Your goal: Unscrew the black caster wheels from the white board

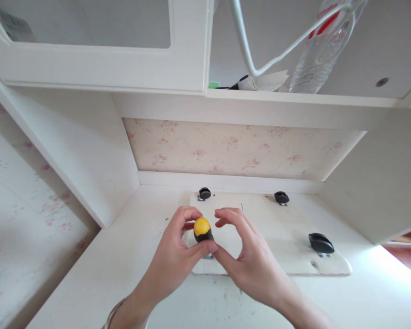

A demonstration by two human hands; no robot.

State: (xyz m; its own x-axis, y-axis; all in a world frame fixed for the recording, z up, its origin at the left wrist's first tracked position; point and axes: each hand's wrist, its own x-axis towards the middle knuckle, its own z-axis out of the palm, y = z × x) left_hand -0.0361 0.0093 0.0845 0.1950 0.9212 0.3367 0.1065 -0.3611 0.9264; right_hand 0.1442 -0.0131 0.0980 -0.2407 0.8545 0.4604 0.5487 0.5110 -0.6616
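A screwdriver (pixel 202 228) with a black and yellow handle stands nearly end-on to me, and its tip is hidden. My left hand (pixel 180 242) wraps its fingers and thumb around that handle. Just to the right, my right hand (pixel 245 246) curves with its fingers apart and nothing between them. Its thumb tip meets the left thumb beside the handle. Beneath both hands lies a white board (pixel 260 233) with rounded corners. A bit of metal at the board's front left, under the screwdriver, is mostly covered by my left hand.
Black casters stand on the board at back left (pixel 204 193), back right (pixel 281 197) and front right (pixel 321 243). Above hangs a white cabinet (pixel 106 68); its open shelf holds a plastic bottle (pixel 317 55) and papers (pixel 265 81). A white cable (pixel 246 41) dangles in front.
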